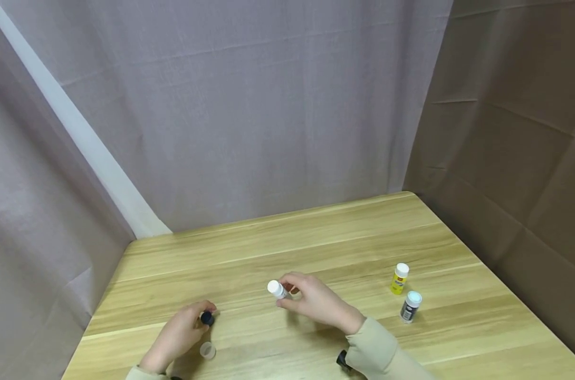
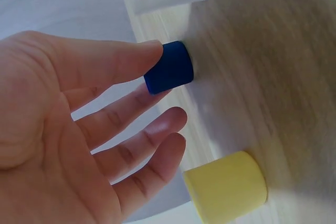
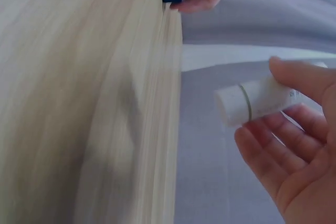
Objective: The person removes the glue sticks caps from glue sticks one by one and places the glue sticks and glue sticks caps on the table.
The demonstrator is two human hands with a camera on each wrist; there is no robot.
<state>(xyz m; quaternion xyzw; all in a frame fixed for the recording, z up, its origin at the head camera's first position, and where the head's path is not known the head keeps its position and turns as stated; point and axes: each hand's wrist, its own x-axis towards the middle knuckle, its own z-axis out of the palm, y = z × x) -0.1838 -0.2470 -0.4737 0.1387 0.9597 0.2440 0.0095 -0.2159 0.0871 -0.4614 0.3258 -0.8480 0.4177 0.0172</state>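
My left hand (image 1: 180, 331) pinches a small dark blue cup (image 2: 170, 68) between thumb and index finger, low over the table. The other left fingers are spread. Beside this hand stands a small translucent white cup (image 1: 208, 350). A yellow cup (image 2: 227, 188) also shows in the left wrist view; in the head view it is hidden. My right hand (image 1: 318, 300) holds a white bottle (image 3: 262, 98) with a white cap (image 1: 275, 287), tilted and raised off the table. Its thumb lies on one side of the bottle, the fingers on the other.
Toward the right of the wooden table (image 1: 278, 243) stand a yellow bottle (image 1: 399, 282) with a white cap and a dark-labelled white bottle (image 1: 410, 308). Grey curtain (image 1: 268, 116) hangs behind the table, brown curtain (image 1: 515, 148) to the right.
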